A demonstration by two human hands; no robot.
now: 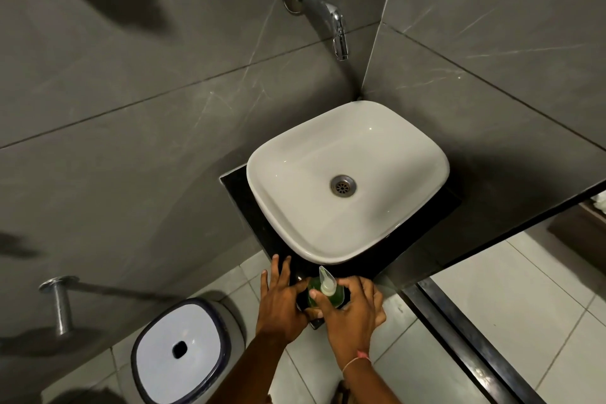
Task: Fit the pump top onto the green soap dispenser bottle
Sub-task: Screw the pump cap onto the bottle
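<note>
Head view (the only view). The green soap dispenser bottle [323,300] stands upright on the front corner of the black bench [239,187], just in front of the white basin [285,216]. The pump top [327,282] already sits on the bottle's neck, nozzle pointing away toward the basin; whether it is threaded home cannot be told from here.

Left hand [282,302]: fingers spread, some flat on the bench, thumb reaching across to the bottle's left side. Bracing rather than gripping, as far as shows.

Right hand [352,311]: fingers curled around the bottle's right and near side, one fingertip up against the pump collar. A thin cord bracelet [357,359] sits at that wrist.

Risks, judged: the bottle is close to the bench's front corner, with tiled floor [475,321] directly below (a push toward the body could tip it off). A collar started crooked could cross-thread and leak. Soap on the fingers would let the bottle spin under the twist.

Room: basin rim crowds the far side; little free bench to the left of the bottle. Above the bottle is open. A lidded bin [180,349] stands on the floor, lower left, well apart.
</note>
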